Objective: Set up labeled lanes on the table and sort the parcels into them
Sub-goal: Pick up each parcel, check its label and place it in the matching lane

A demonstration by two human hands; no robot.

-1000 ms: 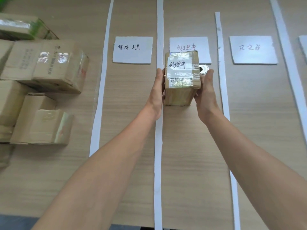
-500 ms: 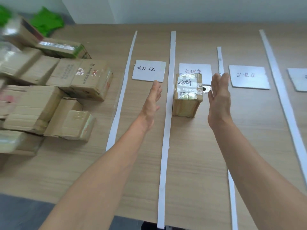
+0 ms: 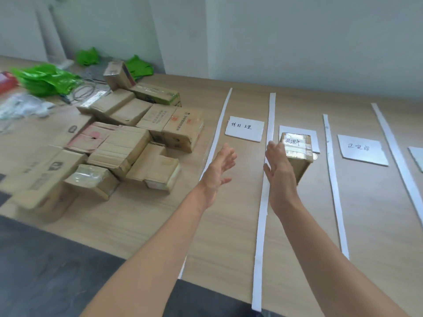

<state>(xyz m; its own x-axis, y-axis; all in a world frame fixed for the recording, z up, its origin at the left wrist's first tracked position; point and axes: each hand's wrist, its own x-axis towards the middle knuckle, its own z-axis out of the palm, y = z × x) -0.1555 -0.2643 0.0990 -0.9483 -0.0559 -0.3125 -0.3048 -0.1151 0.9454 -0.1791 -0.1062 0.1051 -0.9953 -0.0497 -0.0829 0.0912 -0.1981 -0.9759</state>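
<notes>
Wooden table (image 3: 377, 202) divided by white strips (image 3: 259, 248): the sorted parcel (image 3: 297, 147) stands in the middle lane. Our left hand (image 3: 220, 167) and right hand (image 3: 278, 170) are spread and empty. We should next take one box off the left pile (image 3: 128, 145), checking its label.

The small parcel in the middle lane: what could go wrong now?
The small parcel stands tall, and the right hand is open close beside it, so a swing might tip it. From this view it hides part of its label card. That hand is above a white strip and could shift this lane border.
</notes>
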